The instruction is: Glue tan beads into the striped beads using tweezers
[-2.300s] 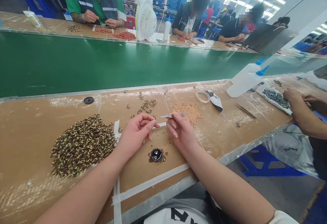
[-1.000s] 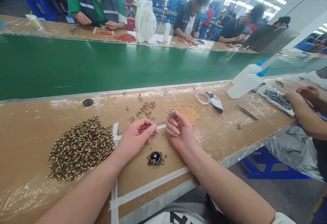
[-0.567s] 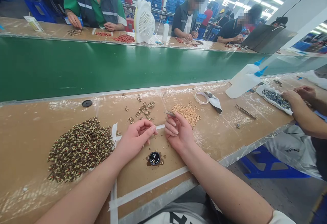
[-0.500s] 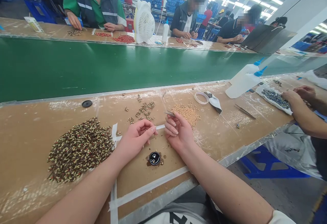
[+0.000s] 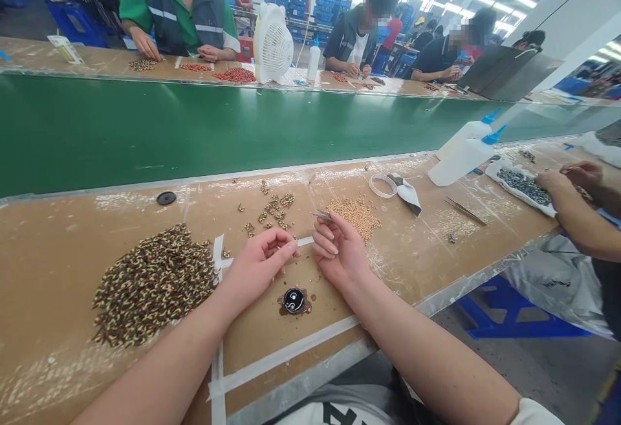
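My right hand (image 5: 342, 253) is closed round a pair of metal tweezers (image 5: 322, 215), whose tips point left above the table. My left hand (image 5: 266, 260) is just to its left, thumb and fingers pinched together; whatever lies between them is too small to make out. Below the two hands sits a small round black cap (image 5: 294, 301) with dark, shiny liquid in it, ringed by brown stains. Behind the right hand spreads a pile of tan beads (image 5: 356, 217). Several small dark-and-gold pieces (image 5: 275, 208) lie scattered beyond my left hand.
Left of my forearm is a large heap of dark and cream pieces (image 5: 152, 289). A black lid (image 5: 166, 198), a tape roll (image 5: 383, 185), white bottles (image 5: 463, 160) and spare tweezers (image 5: 466, 211) lie around. A co-worker's hands (image 5: 557, 182) are at right. A green conveyor belt (image 5: 194, 130) runs beyond.
My hands and the tweezers stay almost where they were. The view has shifted very slightly, and a co-worker across the belt has moved their head and hands a little.
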